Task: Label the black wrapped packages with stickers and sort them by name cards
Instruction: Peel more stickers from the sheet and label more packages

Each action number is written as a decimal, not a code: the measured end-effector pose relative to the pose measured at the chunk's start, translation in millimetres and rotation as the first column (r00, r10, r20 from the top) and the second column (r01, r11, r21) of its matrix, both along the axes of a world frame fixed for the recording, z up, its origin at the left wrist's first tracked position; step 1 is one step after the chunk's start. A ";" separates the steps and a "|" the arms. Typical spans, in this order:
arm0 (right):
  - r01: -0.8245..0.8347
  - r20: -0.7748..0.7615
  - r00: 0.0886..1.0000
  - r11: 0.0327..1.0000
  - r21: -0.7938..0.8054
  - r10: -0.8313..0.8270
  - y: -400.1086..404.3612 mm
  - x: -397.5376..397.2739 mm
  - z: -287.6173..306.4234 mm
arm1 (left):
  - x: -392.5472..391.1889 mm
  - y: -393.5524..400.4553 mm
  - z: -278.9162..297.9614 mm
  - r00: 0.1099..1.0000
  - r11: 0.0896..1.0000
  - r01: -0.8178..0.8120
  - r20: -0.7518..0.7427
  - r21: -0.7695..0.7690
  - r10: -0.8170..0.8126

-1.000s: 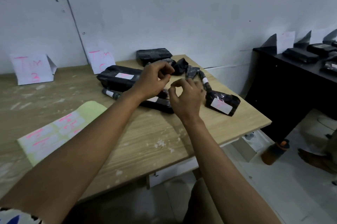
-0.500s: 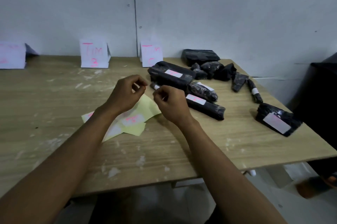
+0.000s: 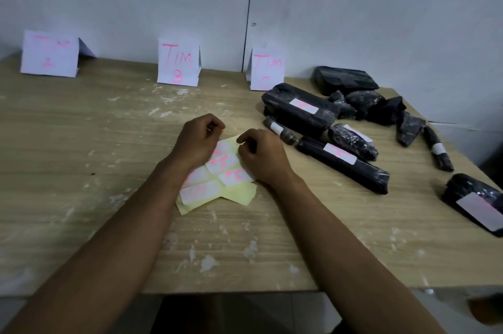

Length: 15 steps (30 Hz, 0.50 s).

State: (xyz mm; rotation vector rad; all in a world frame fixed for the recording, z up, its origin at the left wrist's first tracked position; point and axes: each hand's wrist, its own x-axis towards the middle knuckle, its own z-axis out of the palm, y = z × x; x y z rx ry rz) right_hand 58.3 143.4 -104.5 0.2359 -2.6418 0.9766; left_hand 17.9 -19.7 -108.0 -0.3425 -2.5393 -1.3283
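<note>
Both hands hang over a yellow sticker sheet (image 3: 215, 192) lying near the middle of the wooden table (image 3: 81, 170). The left hand (image 3: 197, 140) has its fingers curled in, thumb and forefinger tips pressed together at the sheet's far edge; whether anything is pinched between them I cannot tell. The right hand (image 3: 262, 155) is curled the same way, fingertips drawn close to the thumb just above the sheet's upper corner — again, what it holds, if anything, is too small to make out. The sheet carries several white stickers (image 3: 200, 192) with pink writing, and its right part is partly under the right wrist. Along the wall stand three folded white name cards with pink lettering: the far-left card (image 3: 50, 55) is blurred, the middle card (image 3: 178, 63) reads "TIM 3", and the right-hand card (image 3: 266, 69) shows "TIM" over a further mark. The black wrapped packages sit to the right: a large labelled block (image 3: 299, 112) just beside the right-hand card, a long labelled bar (image 3: 343, 163) nearer the front, a thin labelled roll (image 3: 280, 131) between them, an unlabelled flat package (image 3: 344, 80) by the wall, a small banded roll (image 3: 438, 150) — and one labelled package (image 3: 476, 203) apart at the right edge.
</note>
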 end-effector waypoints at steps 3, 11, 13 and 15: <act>0.005 -0.011 1.000 1.000 -0.005 -0.005 5.9 -1.0 -3.3 | -4.3 -6.1 1.2 1.000 0.996 0.000 0.023 0.094 -0.002; -0.006 -0.003 1.000 0.995 0.096 0.006 6.6 3.7 -5.2 | -0.6 -7.0 -1.4 0.994 0.996 0.084 0.062 0.035 -0.086; 0.031 0.023 0.999 0.992 0.125 -0.034 5.9 5.8 -4.4 | 2.1 -5.8 -1.2 0.991 0.993 0.113 0.072 0.036 -0.116; 0.058 0.030 0.998 0.988 0.143 -0.063 5.0 7.8 -2.3 | 4.0 -4.6 -0.5 0.990 0.992 0.118 0.070 0.046 -0.121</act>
